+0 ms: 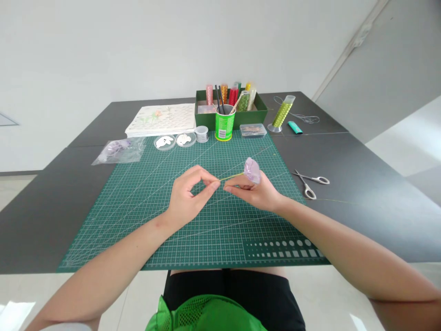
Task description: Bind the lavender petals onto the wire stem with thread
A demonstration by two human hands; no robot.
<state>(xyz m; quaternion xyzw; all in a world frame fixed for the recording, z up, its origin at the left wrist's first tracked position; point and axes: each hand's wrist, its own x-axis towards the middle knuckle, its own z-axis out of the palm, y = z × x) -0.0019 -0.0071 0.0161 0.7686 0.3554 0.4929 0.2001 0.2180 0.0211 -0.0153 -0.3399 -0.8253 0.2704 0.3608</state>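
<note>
A pale purple artificial flower (252,170) on a thin green stem (231,176) is held above the green cutting mat (138,193). My left hand (193,191) pinches the stem's free end between thumb and forefinger. Just right of it, my right hand (253,189) is closed, thumb against forefinger, under the stem. The flower head hangs in front of its knuckles. Whatever the right fingertips grip, if anything, is too small to make out.
Scissors (309,184) lie opened at the right beside a thin green thread (330,201). Behind the mat stand a green can (225,125), a box (260,115) of thread spools, a green spool (283,112) and small dishes (164,143). A plastic bag (119,151) lies left.
</note>
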